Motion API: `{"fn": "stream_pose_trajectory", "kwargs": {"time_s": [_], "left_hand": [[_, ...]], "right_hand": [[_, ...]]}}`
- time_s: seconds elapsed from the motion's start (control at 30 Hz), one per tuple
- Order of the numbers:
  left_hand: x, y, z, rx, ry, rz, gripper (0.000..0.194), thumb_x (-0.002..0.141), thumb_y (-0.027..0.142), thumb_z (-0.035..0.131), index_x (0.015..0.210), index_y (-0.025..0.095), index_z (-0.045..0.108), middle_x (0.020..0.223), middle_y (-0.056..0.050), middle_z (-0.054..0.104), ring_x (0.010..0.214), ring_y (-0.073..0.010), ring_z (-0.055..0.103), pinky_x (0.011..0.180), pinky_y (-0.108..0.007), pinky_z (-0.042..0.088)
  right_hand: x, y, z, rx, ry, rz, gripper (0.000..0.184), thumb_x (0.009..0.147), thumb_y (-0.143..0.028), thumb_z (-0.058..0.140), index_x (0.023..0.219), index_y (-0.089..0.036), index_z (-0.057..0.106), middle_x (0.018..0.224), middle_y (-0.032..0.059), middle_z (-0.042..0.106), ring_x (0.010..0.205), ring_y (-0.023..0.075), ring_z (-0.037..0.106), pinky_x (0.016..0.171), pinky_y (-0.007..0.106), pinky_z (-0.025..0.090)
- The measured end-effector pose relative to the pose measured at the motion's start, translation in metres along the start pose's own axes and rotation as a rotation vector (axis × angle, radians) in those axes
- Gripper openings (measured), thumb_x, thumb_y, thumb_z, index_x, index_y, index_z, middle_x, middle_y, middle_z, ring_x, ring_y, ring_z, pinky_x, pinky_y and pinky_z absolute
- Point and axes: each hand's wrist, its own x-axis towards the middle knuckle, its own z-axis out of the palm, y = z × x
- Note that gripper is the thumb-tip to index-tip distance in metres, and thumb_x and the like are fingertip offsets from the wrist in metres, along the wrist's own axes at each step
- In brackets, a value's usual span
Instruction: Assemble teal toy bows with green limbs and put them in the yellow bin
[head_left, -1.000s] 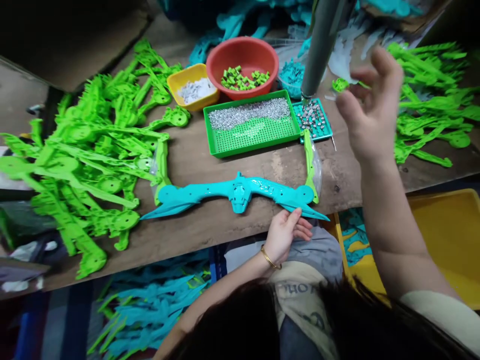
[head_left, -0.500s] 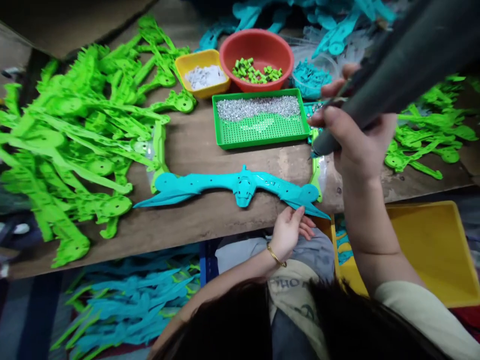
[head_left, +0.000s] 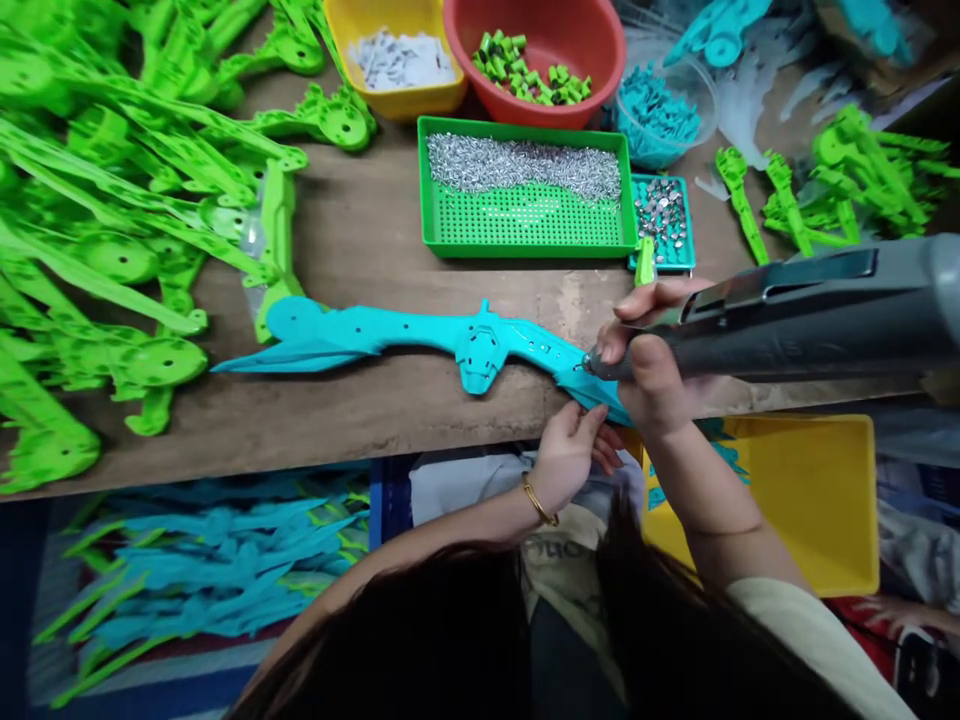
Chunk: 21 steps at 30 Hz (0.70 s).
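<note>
A blue bow-shaped plastic piece [head_left: 420,328] lies across the front of the wooden bench, a raised hub at its middle. My left hand [head_left: 571,448] pinches the lower edge of its right end between thumb and fingers. My right hand [head_left: 660,375] is wrapped round a dark grey electric screwdriver [head_left: 795,315], held nearly level. The screwdriver's tip meets the right arm of the blue piece, near a hole. Under the piece's left end stands a bright green plastic part [head_left: 280,235]; a similar green part [head_left: 645,262] at the right is mostly hidden by my right hand.
A green perforated tray [head_left: 525,225] of small screws sits behind the piece. Beyond are a yellow bin [head_left: 405,100], a red bowl [head_left: 532,115] and a clear tub [head_left: 705,120]. Green parts [head_left: 112,200] heap at left. A yellow crate [head_left: 810,500] stands below the bench at right.
My right hand has lowered the screwdriver from above onto the blue piece's right arm, swinging it level. My left hand keeps its pinch. The camera view has shifted.
</note>
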Motion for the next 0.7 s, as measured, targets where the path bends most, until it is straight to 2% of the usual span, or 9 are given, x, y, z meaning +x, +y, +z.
{"fn": "stream_pose_trajectory", "kwargs": {"time_s": [0.13,0.27,0.57,0.7], "left_hand": [[0.000,-0.001,0.000,-0.012,0.004,-0.022,0.052,0.071,0.065,0.068,0.083,0.019,0.048,0.056,0.002,0.064,0.040,-0.0129,0.059,0.035,-0.021,0.045],[0.000,-0.002,-0.001,-0.005,0.003,-0.026,0.050,0.073,0.065,0.066,0.080,0.019,0.048,0.057,0.001,0.064,0.040,-0.0124,0.058,0.035,-0.021,0.044],[0.001,-0.002,0.002,0.001,0.013,-0.005,0.061,0.066,0.077,0.064,0.078,0.019,0.048,0.052,0.001,0.060,0.037,-0.0134,0.056,0.033,-0.023,0.043],[0.000,-0.001,0.002,-0.029,0.008,0.003,0.054,0.071,0.070,0.065,0.078,0.020,0.048,0.052,0.002,0.060,0.038,-0.0137,0.056,0.035,-0.024,0.043]], "right_hand": [[-0.004,0.007,-0.003,0.010,-0.028,0.060,0.036,0.083,-0.048,0.065,0.112,-0.034,0.050,0.094,-0.0031,0.054,0.054,0.0066,0.053,0.057,0.030,0.058],[-0.007,0.009,-0.005,-0.078,-0.026,0.076,0.041,0.080,-0.051,0.066,0.112,-0.033,0.049,0.089,-0.0024,0.054,0.060,0.0099,0.058,0.056,0.030,0.056],[-0.005,0.012,0.005,-0.154,-0.068,0.055,0.030,0.082,-0.039,0.066,0.108,-0.035,0.051,0.072,-0.0062,0.048,0.059,0.0114,0.054,0.063,0.032,0.056],[-0.009,0.010,0.007,-0.184,-0.079,0.124,0.033,0.080,-0.045,0.068,0.106,-0.034,0.051,0.068,-0.0063,0.047,0.055,0.0125,0.054,0.058,0.032,0.054]]}}
